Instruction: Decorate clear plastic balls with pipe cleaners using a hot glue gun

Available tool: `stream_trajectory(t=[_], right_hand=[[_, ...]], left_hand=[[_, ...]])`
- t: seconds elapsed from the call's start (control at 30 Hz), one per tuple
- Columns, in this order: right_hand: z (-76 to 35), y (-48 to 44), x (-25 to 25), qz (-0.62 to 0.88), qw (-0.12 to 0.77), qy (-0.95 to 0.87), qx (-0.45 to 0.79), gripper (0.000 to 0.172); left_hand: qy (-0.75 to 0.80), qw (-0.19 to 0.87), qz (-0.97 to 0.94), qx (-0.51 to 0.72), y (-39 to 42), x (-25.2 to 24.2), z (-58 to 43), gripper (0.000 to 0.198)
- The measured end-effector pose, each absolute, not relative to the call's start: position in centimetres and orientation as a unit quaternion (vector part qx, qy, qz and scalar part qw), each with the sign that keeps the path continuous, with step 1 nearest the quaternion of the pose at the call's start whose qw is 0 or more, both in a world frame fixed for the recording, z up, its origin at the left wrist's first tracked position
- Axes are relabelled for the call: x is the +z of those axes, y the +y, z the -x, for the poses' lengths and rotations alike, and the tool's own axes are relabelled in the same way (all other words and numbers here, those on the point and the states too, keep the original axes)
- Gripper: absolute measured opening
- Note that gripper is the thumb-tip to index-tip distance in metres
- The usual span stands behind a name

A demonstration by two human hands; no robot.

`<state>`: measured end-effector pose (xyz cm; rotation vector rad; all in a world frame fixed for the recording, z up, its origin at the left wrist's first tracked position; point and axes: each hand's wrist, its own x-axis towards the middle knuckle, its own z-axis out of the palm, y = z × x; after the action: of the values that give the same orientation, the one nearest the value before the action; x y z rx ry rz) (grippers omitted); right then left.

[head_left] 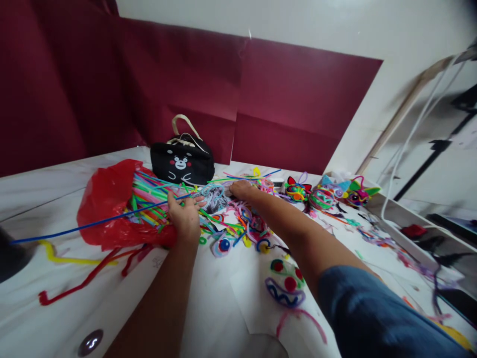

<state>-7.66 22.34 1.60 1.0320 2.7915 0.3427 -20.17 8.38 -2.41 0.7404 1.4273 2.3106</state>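
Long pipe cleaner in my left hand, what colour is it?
The pipe cleaner in your left hand is blue, clearest in the head view.

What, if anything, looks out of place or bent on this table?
A red pipe cleaner and a yellow one lie on the near side of the red bag. They look odd: stray and kinked, unlike the straighter bundle poking out.

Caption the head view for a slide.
Left hand holding a blue pipe cleaner, right hand at a colourful craft pile, black bag behind.
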Motion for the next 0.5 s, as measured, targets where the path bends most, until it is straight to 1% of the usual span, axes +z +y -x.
stream_trajectory(t=[0.1,0.2,0.27,0.4,0.5], right_hand=[[6.7,23.0,2.9,-0.376,0.016,0.924,0.062,0.033],[4.6,23.6,4.8,-0.394,-0.046,0.918,0.003,0.033],[2.7,23.7,6.1,-0.401,-0.088,0.911,-0.041,0.033],[-1.2,23.2,8.2,-0.425,-0.180,0.878,-0.130,0.031],[-3.7,22.1,9.3,-0.437,-0.257,0.839,-0.194,0.025]], left_hand=[[0.489,0.183,-0.274,0.808,8.3,-2.5,20.0,0.070],[0.480,0.205,-0.288,0.803,8.2,-2.3,19.6,0.066],[0.477,0.222,-0.299,0.796,8.1,-2.2,19.3,0.057],[0.477,0.250,-0.337,0.772,7.8,-1.6,18.2,0.028],[0.477,0.259,-0.375,0.751,7.3,-1.3,16.8,0.019]])
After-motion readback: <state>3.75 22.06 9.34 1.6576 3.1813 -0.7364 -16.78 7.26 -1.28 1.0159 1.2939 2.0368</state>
